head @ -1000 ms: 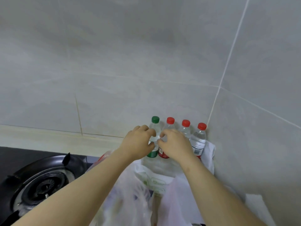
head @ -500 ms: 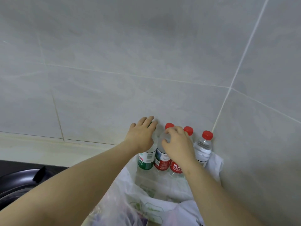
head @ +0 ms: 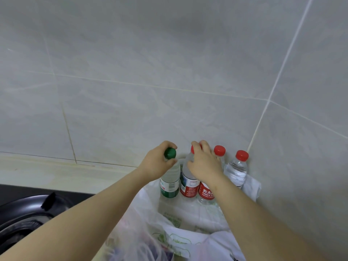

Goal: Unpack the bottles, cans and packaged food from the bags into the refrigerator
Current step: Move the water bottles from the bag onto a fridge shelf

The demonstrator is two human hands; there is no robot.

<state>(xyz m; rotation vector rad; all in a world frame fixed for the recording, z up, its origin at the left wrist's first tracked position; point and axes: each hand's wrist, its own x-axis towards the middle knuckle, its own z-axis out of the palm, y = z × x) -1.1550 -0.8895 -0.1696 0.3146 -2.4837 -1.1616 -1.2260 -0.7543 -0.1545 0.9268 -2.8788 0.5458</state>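
At the far grey tiled wall (head: 169, 72), a clear plastic green-capped bottle (head: 170, 178) is gripped at its neck by the left hand (head: 156, 163), fingers curled round it. Just to the right, a clear red-capped, red-labelled bottle (head: 188, 183) is held likewise by the right hand (head: 204, 163), probably so both can be lifted together. Thin translucent plastic bags (head: 188, 240) lie nearer. No refrigerator is seen.

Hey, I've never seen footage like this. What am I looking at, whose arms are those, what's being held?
No machine: one camera worn on a person's head looks down at their bare arms. Four water bottles stand in a tiled corner. The left hand grips the neck of the green-capped bottle; the right hand grips the top of the neighbouring red-capped bottle. A third bottle and a corner bottle, both red-capped, stand to its right. Plastic bags lie in front, a gas stove at lower left.
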